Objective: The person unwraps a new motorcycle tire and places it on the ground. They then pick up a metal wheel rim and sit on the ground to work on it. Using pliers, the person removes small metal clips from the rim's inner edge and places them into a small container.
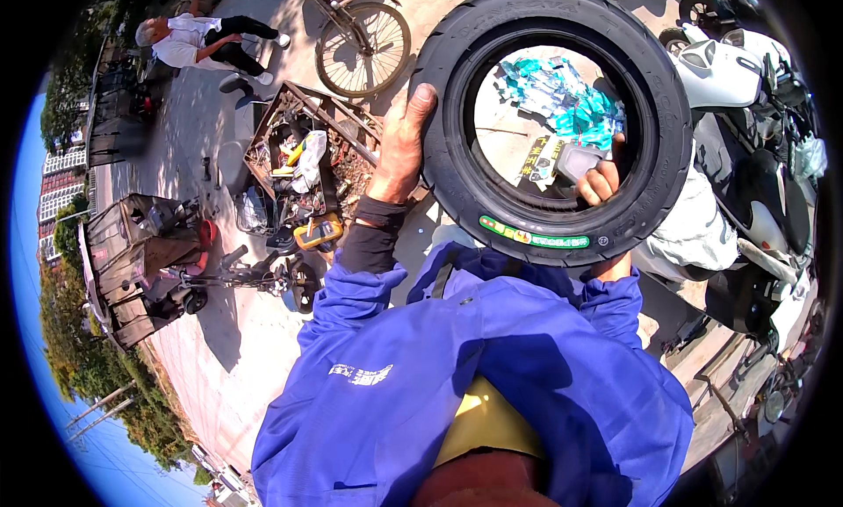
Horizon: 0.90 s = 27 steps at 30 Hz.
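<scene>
A black rubber tyre (439, 143) is raised in front of me, its round opening facing me. My left hand (400, 147) presses against its left side, thumb along the outer tread and fingers mostly hidden. At the lower right, my right hand (601, 184) reaches behind the tyre and curls its fingertips over the inner edge. A green printed sticker (536, 236) runs along the lower sidewall. Through the opening show crumpled turquoise wrapping strips (562, 99), a yellow-and-black label (537, 160) and a greyish translucent piece (577, 160) beside my right fingertips.
A metal crate of tools and scrap (303, 156) stands to the left, with a yellow-framed case (318, 232) near it. Scooters (746, 77) line the right side. Beyond are a bicycle wheel (363, 49), a three-wheeled cart (140, 261) and a person in white (189, 42).
</scene>
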Available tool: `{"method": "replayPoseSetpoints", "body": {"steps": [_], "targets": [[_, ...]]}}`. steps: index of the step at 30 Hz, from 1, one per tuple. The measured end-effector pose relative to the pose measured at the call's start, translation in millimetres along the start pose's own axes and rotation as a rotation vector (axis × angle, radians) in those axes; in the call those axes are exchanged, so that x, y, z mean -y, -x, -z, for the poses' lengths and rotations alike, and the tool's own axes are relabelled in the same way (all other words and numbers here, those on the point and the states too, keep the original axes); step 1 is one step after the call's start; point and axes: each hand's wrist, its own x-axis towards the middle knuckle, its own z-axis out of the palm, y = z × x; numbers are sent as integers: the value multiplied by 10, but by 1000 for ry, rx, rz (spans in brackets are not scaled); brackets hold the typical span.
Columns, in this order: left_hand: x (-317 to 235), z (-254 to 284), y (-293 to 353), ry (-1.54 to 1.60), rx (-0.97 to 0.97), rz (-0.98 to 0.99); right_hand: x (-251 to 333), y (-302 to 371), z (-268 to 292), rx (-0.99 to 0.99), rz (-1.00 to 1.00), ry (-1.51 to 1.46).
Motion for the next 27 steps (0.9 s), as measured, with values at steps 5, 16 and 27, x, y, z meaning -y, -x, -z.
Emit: {"method": "replayPoseSetpoints", "body": {"steps": [5, 16, 27], "targets": [[-394, -563, 663, -353, -93, -414, 195, -428, 202, 846, 308, -1288], [447, 929, 1930, 65, -290, -15, 191, 703, -1156, 88, -393, -976], [-22, 934, 3649, -486, -896, -251, 391, 866, -1929, 287, -613, -241]]}}
